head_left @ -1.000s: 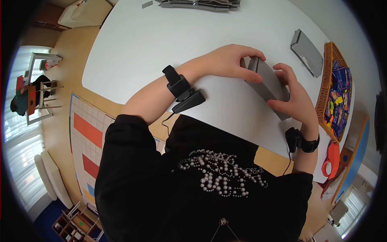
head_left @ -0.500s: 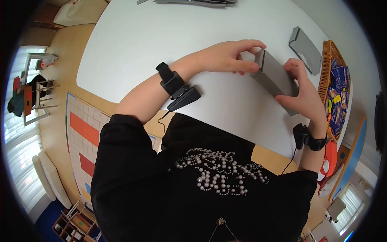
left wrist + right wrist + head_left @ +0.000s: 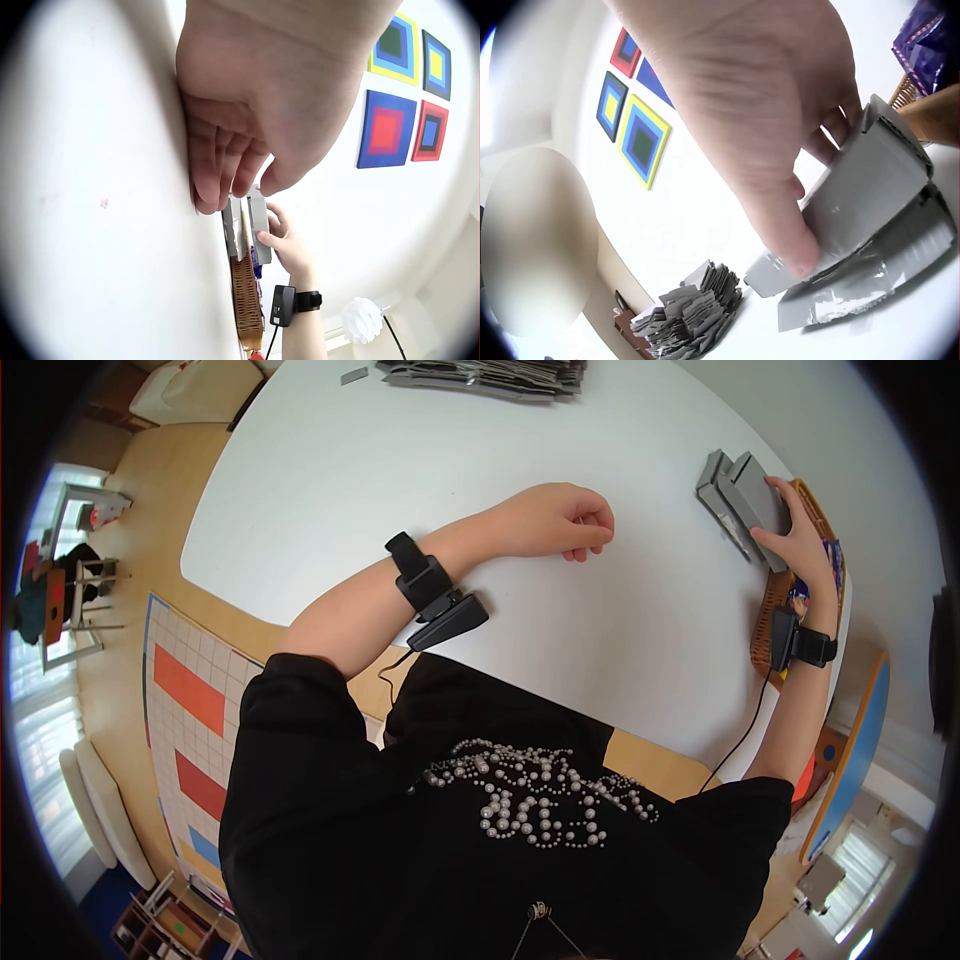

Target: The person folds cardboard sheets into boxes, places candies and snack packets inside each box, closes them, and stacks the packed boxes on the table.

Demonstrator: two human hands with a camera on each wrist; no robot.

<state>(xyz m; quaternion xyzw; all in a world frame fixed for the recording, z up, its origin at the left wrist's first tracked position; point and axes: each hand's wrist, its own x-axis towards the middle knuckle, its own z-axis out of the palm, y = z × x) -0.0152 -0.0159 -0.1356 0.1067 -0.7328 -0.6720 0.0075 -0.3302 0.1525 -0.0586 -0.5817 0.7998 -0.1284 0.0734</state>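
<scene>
My right hand (image 3: 803,548) grips a grey cardboard box (image 3: 762,498) at the table's right side, thumb on the near face and fingers round the far one. Another grey box (image 3: 889,262), with a torn, whitish patch and shiny tape, lies on the table right beside it; the held box overlaps it in the right wrist view. Over the white tabletop, my left hand (image 3: 555,522) rests apart from the boxes, fingers loosely curled around nothing. In the left wrist view, its palm and fingertips lie low along the table surface.
Beside the right forearm stands a wicker basket (image 3: 768,622) of blue-purple wrapped packets (image 3: 930,49), partly hidden by the arm. A pile of flattened grey cardboard (image 3: 490,375) is at the far edge, with a small grey scrap (image 3: 354,376) left of it.
My left hand has let go of the grey box and drawn slightly left. My right hand has carried that box rightward and away from the body, to the other grey box by the basket.
</scene>
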